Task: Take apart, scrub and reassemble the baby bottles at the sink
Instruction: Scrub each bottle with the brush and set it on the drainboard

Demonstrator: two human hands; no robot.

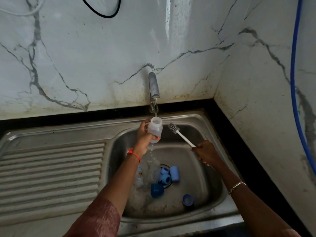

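My left hand (pixel 144 138) grips a clear, capless baby bottle (pixel 154 129) upright under the running tap (pixel 154 89). Water falls into its open mouth and spills down from my hand into the basin. My right hand (pixel 206 152) holds the white handle of a bottle brush (pixel 181 136), whose bristled head points up-left, just right of the bottle and apart from it. On the sink floor lie another clear bottle (pixel 153 171), a bottle with a printed picture (pixel 139 177), and several blue caps and collars (pixel 168 176).
The steel sink (pixel 212 170) has a ribbed draining board (pixel 51 170) on its left. A black counter edge (pixel 227 124) runs behind and to the right. Marble walls close the corner, with a blue hose (pixel 293 82) on the right wall.
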